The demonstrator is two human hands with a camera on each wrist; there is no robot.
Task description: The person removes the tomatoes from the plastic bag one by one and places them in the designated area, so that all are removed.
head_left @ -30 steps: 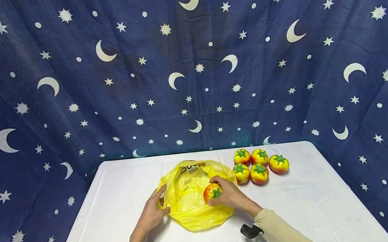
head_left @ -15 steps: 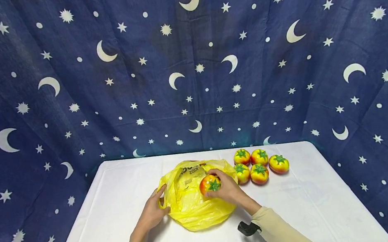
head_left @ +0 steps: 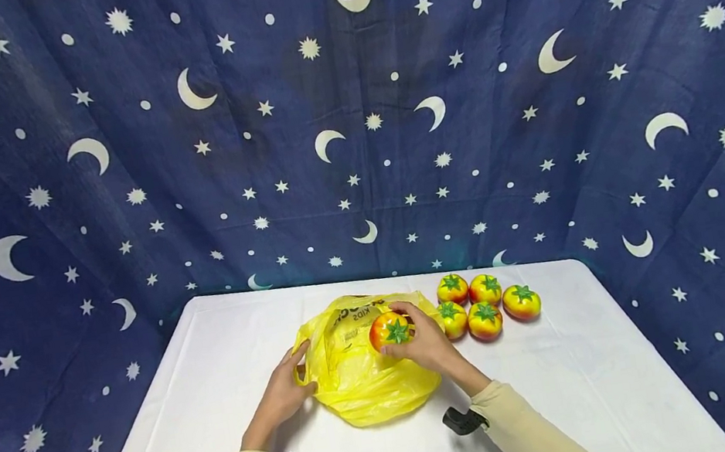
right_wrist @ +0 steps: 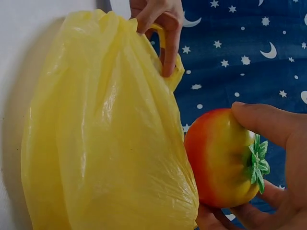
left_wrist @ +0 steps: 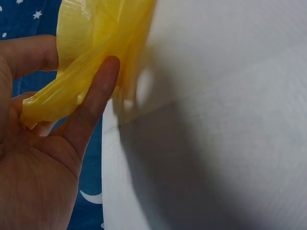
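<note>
A yellow plastic bag (head_left: 378, 402) sits mouth up in the middle of the table, its far inner wall printed with dark lettering. My left hand (head_left: 282, 394) holds the bag's left edge; in the left wrist view, thumb and fingers pinch the thin plastic (left_wrist: 100, 28). A red-and-yellow artificial tomato (head_left: 381, 330) with green cloth-like leaves is gripped by my right hand (head_left: 431, 344) over the bag's mouth. The right wrist view shows this tomato (right_wrist: 216, 158) between thumb and fingers, right at the bag's rim, leaves toward the palm. The bag's bottom is hidden in that view.
Several similar tomatoes (head_left: 485, 321) stand grouped just right of the bag, toward the back of the white-covered table (head_left: 569, 383). Behind the table hangs a dark blue curtain (head_left: 296, 158) with moons and stars.
My right hand has lifted the tomato from lower inside the bag's mouth, up and toward the back. The left hand keeps its hold on the bag's edge. The other tomatoes stay put.
</note>
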